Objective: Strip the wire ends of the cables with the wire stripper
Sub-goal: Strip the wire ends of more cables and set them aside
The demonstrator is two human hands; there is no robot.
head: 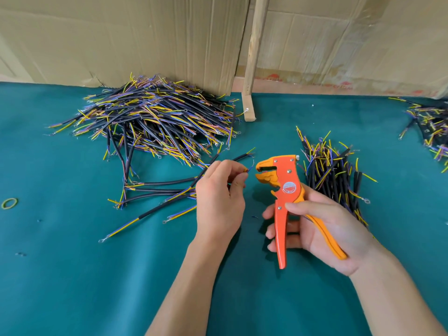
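Our right hand [322, 229] grips the orange wire stripper [286, 190] by its handles, nose up and pointing left, its mouth parted. Our left hand [219, 197] pinches thin wire ends [248, 169] of a black cable just beside that mouth, not yet inside it. Both hover over the green table [72, 275] near its middle. A big heap of cables [155, 117] lies toward the far edge by the cardboard [121, 32], a smaller bundle [332, 173] sits just behind the stripper, another pile [431, 127] at the right edge. A rubber band [9, 203] lies at the left edge.
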